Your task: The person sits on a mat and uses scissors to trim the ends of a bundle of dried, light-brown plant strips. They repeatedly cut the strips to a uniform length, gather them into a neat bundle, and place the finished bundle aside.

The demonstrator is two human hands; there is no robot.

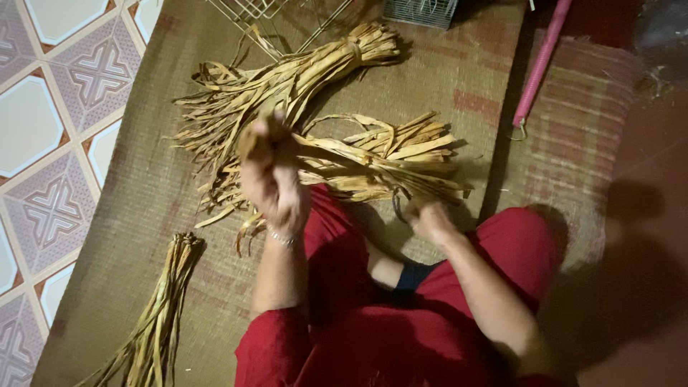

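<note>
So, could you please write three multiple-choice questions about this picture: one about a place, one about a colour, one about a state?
1. Where does the separate bundle of dried strips lie?
A. on the mat, lower left
B. on the tiled floor
C. inside the wire basket

2. What colour is the long stick at the upper right?
A. green
B. pink
C. white

3. What is the left hand doing?
A. resting flat on the mat
B. holding the pink stick
C. gripping dried strips, raised

Answers:
1. A, the bundle rests on the woven mat beside the person's left arm.
2. B, the stick is plainly pink against the mat.
3. C, the left hand is closed around strips above the mat; the right hand holds their other part lower down.
</note>
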